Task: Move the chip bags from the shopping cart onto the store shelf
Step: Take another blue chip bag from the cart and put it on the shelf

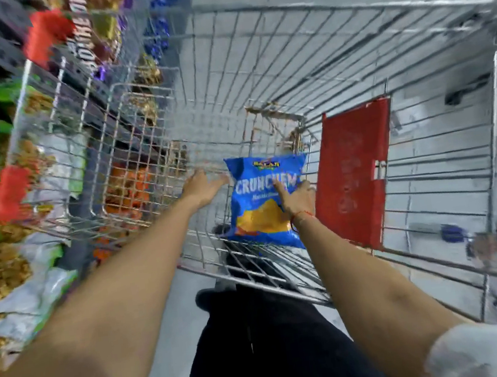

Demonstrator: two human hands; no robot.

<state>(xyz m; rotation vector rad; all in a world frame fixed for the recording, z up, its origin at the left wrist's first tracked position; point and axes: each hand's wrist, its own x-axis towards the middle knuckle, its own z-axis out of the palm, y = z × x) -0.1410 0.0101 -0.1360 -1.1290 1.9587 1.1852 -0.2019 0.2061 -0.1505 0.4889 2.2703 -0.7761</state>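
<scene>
We are standing on a grey store floor [175,314], looking down into a wire shopping cart [335,63]. Along the left, the store shelf [2,216] is running past us, blurred, packed with green, white and orange snack bags. Inside the cart, our left hand [202,187] is reaching in with its grip spread open, fingertips just at the upper left edge of the blue chip bag [262,214]. The bag is lying at the bottom of the cart basket, label facing up. Our right hand [296,196] is resting on the bag's right side, index finger pressing the printed front; we cannot tell whether this grip is closing around the edge. Just right of it, a red panel [354,173] is hanging on the cart's side wall.
</scene>
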